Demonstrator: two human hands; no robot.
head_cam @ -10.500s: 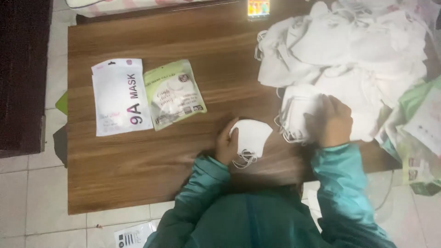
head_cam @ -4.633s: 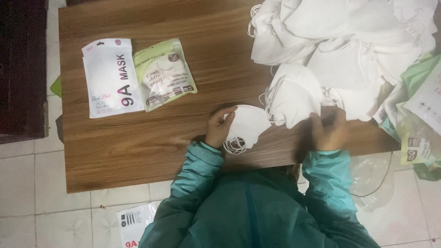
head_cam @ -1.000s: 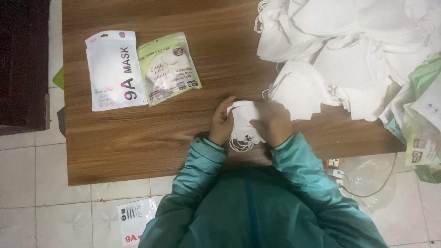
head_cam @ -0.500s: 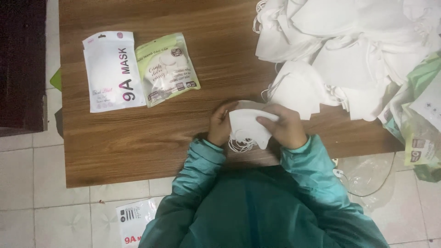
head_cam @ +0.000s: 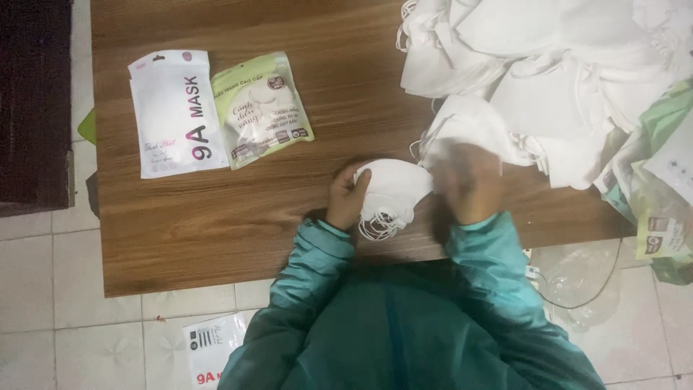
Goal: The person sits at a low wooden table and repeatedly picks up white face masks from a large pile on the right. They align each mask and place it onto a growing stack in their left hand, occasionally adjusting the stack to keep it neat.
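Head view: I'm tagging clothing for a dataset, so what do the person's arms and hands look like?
Both arms wear long teal jacket sleeves with gathered cuffs at the wrists. The left hand and right hand are bare: no gloves, rings or watch show. The right hand is motion-blurred, so its finer details cannot be told.

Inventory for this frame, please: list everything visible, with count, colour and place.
table: one, brown wood grain, fills the middle of the view
mask stack: one small stack, white, at the near table edge, held in the left hand
mask pile: one big heap, white, count not readable, far right of the table
white pouch: one, white with pink print, far left of the table
green pouch: one, pale green, right beside the white pouch
packets: several, green and white, off the right table edge
floor: pale tiles, around the table
left hand: grips the mask stack
right hand: blurred, between the stack and the pile
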